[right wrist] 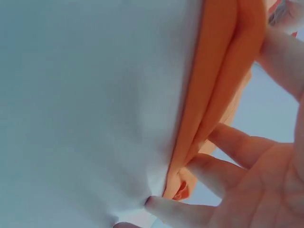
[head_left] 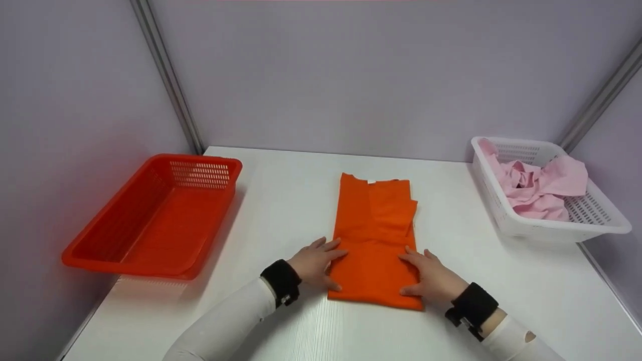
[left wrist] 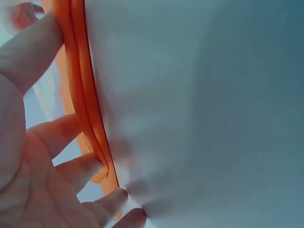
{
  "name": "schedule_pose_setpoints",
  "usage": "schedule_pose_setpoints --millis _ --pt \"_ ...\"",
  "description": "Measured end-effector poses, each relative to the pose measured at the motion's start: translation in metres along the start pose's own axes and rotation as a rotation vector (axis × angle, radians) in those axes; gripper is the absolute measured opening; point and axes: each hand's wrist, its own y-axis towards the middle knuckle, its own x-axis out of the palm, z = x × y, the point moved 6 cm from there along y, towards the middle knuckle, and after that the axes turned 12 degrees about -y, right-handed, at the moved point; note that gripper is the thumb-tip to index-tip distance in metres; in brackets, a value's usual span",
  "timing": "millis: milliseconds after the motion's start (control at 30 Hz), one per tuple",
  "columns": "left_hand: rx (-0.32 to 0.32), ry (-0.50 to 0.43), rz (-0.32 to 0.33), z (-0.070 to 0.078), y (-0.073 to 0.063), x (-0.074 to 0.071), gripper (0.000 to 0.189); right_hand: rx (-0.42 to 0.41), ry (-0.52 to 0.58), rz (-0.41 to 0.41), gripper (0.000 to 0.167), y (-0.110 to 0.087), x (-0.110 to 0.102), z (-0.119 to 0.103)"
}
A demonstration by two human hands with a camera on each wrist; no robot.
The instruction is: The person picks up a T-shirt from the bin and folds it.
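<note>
A folded orange shirt [head_left: 373, 260] lies flat on the white table, its neckline with a small white label at the far end. Its near part is doubled over into a thicker block. My left hand [head_left: 313, 263] rests at the shirt's left edge with spread fingers, index and thumb tips on the cloth. On the opposite edge, my right hand [head_left: 436, 278] touches the cloth the same way. In the left wrist view, stacked orange layers [left wrist: 85, 80] meet the thumb and fingertips. The right wrist view has the fingertips along the folded side [right wrist: 213, 80], lower fingers at the tabletop.
A red plastic basket [head_left: 200, 260] stands at the table's left, with nothing in it. At the back right, a white basket [head_left: 511, 225] holds crumpled pink cloth [head_left: 544, 188]. Pale partition walls [head_left: 341, 75] enclose the back and sides of the white table [head_left: 281, 200].
</note>
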Motion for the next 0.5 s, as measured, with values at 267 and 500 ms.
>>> schedule_pose_setpoints --millis 267,500 --pt "0.043 0.027 0.058 0.020 0.000 -0.002 0.067 -0.009 -0.062 0.048 0.082 -0.005 -0.002 -0.020" --pt "0.303 0.182 0.091 0.067 -0.009 0.023 0.041 -0.162 -0.164 0.058 0.070 -0.022 0.001 -0.060"
